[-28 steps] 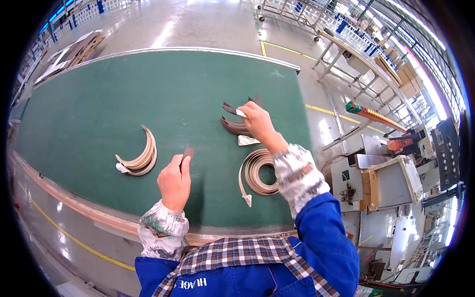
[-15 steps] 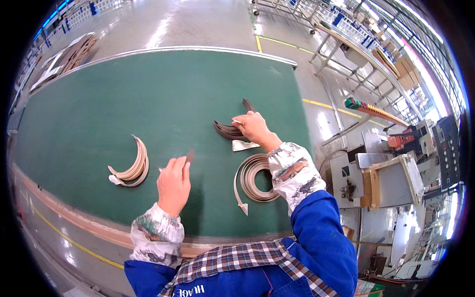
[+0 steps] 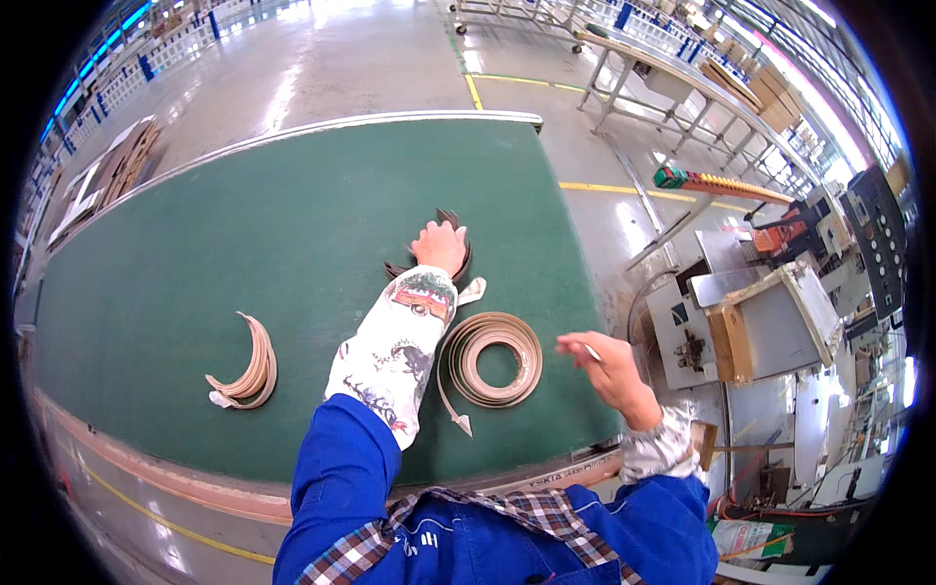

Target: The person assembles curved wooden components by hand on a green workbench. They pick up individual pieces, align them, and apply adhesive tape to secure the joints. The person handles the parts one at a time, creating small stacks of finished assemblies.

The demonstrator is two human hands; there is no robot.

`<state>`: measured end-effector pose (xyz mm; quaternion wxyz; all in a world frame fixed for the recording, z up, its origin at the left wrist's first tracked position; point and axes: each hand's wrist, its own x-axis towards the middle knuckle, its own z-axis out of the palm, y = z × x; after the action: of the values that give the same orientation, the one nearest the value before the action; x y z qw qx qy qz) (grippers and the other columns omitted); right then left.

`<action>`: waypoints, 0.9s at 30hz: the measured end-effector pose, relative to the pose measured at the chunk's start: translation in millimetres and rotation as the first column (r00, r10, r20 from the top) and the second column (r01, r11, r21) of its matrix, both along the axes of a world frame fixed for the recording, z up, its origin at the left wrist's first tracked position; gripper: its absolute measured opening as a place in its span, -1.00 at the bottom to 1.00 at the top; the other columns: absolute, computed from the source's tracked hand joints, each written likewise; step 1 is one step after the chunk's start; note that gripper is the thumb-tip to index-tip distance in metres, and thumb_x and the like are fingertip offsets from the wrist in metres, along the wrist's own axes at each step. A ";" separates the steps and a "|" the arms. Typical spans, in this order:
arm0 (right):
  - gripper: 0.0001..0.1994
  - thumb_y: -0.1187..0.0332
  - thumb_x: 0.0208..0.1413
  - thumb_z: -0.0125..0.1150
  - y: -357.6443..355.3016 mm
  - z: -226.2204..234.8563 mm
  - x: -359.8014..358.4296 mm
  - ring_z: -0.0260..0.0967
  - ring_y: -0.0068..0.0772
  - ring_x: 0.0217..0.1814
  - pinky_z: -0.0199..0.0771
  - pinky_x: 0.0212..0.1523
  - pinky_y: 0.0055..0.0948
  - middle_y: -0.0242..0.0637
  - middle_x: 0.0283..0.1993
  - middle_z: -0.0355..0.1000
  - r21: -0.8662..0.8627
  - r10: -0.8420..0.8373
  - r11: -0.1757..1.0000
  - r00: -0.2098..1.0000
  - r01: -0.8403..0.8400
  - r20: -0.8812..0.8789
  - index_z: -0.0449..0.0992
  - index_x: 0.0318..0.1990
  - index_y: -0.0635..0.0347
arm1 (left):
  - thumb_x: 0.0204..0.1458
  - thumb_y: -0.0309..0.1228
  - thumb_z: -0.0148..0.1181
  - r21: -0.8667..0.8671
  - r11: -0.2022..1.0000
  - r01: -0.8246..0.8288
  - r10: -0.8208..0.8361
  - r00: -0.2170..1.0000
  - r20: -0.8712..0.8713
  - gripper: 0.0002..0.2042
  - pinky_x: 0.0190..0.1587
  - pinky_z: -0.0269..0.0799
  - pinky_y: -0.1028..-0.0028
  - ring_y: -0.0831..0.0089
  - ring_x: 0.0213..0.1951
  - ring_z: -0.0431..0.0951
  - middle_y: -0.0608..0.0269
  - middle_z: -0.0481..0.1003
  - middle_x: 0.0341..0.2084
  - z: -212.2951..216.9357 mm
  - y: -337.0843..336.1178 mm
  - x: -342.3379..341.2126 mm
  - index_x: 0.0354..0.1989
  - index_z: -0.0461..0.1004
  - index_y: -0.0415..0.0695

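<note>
Green table: left hand fingers on dark curved strips.

Stacked brown cardboard boxes sit on the floor far beyond the worktop's right edge. A printed white sack lies off its near right corner.

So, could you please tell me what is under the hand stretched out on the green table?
Under the left hand lies a bundle of dark curved strips on the green table; only their ends show on either side. The middle of the bundle is covered by the hand.
</note>
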<state>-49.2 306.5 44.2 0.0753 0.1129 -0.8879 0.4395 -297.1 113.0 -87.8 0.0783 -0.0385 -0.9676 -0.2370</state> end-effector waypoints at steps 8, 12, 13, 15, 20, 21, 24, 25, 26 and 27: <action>-0.76 0.33 0.25 -0.03 6.9 -26.4 42.3 0.35 -0.56 -0.54 0.40 -0.47 -0.57 -0.31 -0.39 0.52 -0.140 -0.139 0.976 0.971 0.168 0.196 0.50 -0.18 0.30 | -0.14 -0.10 0.23 -0.163 0.965 0.206 -0.178 0.969 0.171 -0.53 -0.06 0.36 0.10 0.01 -0.07 0.41 -0.10 0.32 -0.12 11.9 -21.1 31.9 -0.19 0.46 -0.26; -0.79 0.31 0.22 0.01 -14.1 -31.8 29.4 0.35 -0.48 -0.57 0.38 -0.49 -0.49 -0.32 -0.46 0.49 -0.136 -0.012 0.990 0.990 0.031 0.142 0.51 -0.21 0.26 | -0.17 -0.15 0.23 -0.048 0.976 0.212 -0.188 0.934 0.304 -0.48 -0.04 0.40 0.14 -0.14 -0.11 0.43 -0.24 0.30 -0.13 16.4 -61.1 51.0 -0.15 0.38 -0.36; -0.79 0.30 0.22 0.01 -14.3 -35.0 30.0 0.35 -0.47 -0.58 0.38 -0.49 -0.48 -0.31 -0.47 0.48 -0.102 -0.018 0.994 0.986 0.036 0.165 0.51 -0.22 0.24 | -0.17 -0.16 0.23 -0.061 0.971 0.232 -0.198 0.918 0.343 -0.46 -0.03 0.40 0.13 -0.15 -0.11 0.42 -0.25 0.30 -0.12 14.8 -76.3 61.7 -0.13 0.36 -0.38; -0.79 0.27 0.21 0.02 -14.1 -41.3 28.6 0.35 -0.44 -0.59 0.37 -0.50 -0.45 -0.31 -0.51 0.47 -0.032 -0.026 0.999 0.976 0.034 0.217 0.52 -0.24 0.20 | -0.16 -0.20 0.23 -0.065 0.968 0.242 -0.197 0.896 0.398 -0.42 -0.01 0.38 0.14 -0.18 -0.09 0.40 -0.26 0.27 -0.11 21.4 -117.3 87.2 -0.05 0.26 -0.40; -0.76 0.24 0.22 -0.02 -5.2 -49.3 33.2 0.37 -0.31 -0.57 0.35 -0.47 -0.36 -0.21 -0.52 0.44 0.011 -0.175 0.984 0.945 0.179 0.277 0.50 -0.29 0.20 | -0.13 -0.25 0.19 -0.122 0.973 0.195 -0.116 0.874 0.472 -0.40 0.06 0.32 0.14 -0.19 -0.05 0.37 -0.23 0.14 -0.05 33.8 -207.2 154.9 0.00 0.14 -0.39; -0.75 0.24 0.22 -0.03 -8.0 -51.9 30.5 0.38 -0.27 -0.55 0.36 -0.45 -0.36 -0.20 -0.51 0.45 0.032 -0.151 0.989 0.961 0.147 0.233 0.49 -0.30 0.21 | -0.13 -0.22 0.20 -0.168 0.972 0.165 -0.063 0.869 0.491 -0.39 0.06 0.32 0.13 -0.18 -0.03 0.36 -0.20 0.14 -0.04 37.0 -219.8 165.5 0.00 0.14 -0.40; -0.76 0.25 0.21 -0.04 -19.8 -48.8 24.6 0.42 -0.04 -0.40 0.38 -0.34 -0.25 -0.13 -0.46 0.46 0.086 -0.124 0.991 0.960 0.106 0.249 0.46 -0.27 0.23 | -0.13 -0.12 0.24 -0.369 0.926 0.084 0.023 0.960 0.278 -0.28 0.14 0.14 0.08 -0.09 0.11 0.22 -0.20 0.07 0.12 46.2 -226.8 193.6 0.09 0.10 -0.40; -0.77 0.24 0.21 -0.03 -20.4 -52.6 24.2 0.42 -0.02 -0.37 0.38 -0.33 -0.21 -0.10 -0.45 0.46 0.154 -0.169 0.978 0.966 0.140 0.194 0.44 -0.23 0.22 | -0.13 -0.10 0.24 -0.445 0.894 0.052 0.014 0.989 0.145 -0.25 0.15 0.11 0.07 -0.07 0.13 0.19 -0.20 0.05 0.16 51.0 -217.8 198.8 0.11 0.09 -0.39; -0.77 0.23 0.20 -0.03 -19.5 -61.8 23.9 0.43 0.00 -0.35 0.38 -0.32 -0.17 -0.08 -0.45 0.46 0.219 -0.213 0.959 0.968 0.180 0.136 0.43 -0.19 0.20 | -0.15 -0.05 0.26 -0.454 0.888 0.066 -0.047 0.997 0.054 -0.20 0.14 0.06 0.07 -0.01 0.13 0.18 -0.21 0.03 0.21 58.2 -203.7 199.8 0.15 0.08 -0.37; -0.76 0.23 0.19 -0.03 -16.7 -69.6 23.8 0.44 0.02 -0.32 0.38 -0.31 -0.12 -0.06 -0.44 0.46 0.279 -0.257 0.933 0.964 0.228 0.072 0.42 -0.16 0.19 | -0.17 -0.09 0.26 -0.420 0.900 0.116 -0.159 0.985 -0.069 -0.26 0.11 0.10 0.11 0.01 0.13 0.19 -0.18 0.10 0.17 63.2 -185.7 202.0 0.10 0.16 -0.34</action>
<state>-25.4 289.8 -25.3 0.0652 -0.0123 -0.9491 0.3078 -95.1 -72.7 -24.6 0.1005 -0.1344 -0.9854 -0.0289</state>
